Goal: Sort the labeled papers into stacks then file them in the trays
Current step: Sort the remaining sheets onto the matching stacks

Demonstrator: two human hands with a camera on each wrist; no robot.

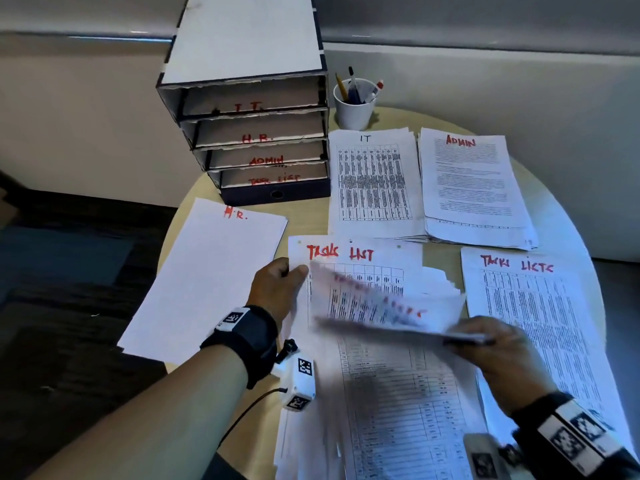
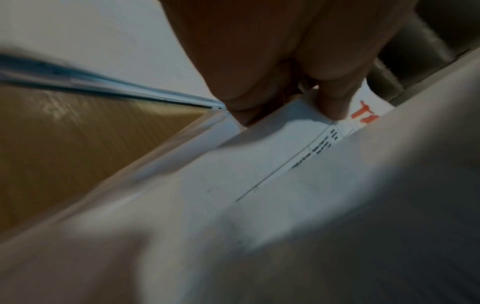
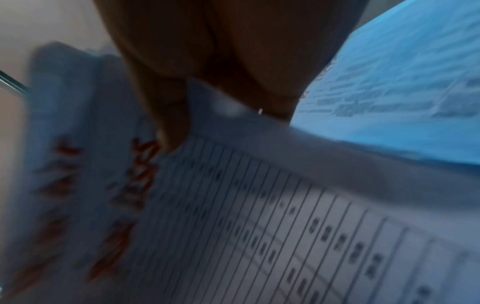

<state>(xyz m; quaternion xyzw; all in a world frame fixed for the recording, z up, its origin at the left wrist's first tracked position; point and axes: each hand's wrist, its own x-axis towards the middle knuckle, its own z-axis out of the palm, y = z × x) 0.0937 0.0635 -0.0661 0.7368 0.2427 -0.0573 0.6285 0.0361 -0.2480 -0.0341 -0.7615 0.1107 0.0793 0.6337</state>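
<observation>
Trays: "I.T.", "H.R.", "ADMIN", "TASK LIST"

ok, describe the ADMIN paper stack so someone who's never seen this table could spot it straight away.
Start at the tall dark filing tray tower with red labels at the back of the round pale wooden table. Right of it stands a white cup of pens; two white paper stacks lie in front of the cup. The ADMIN paper stack is the right one: red heading, dense paragraphs, unlike its gridded IT stack neighbour.
</observation>
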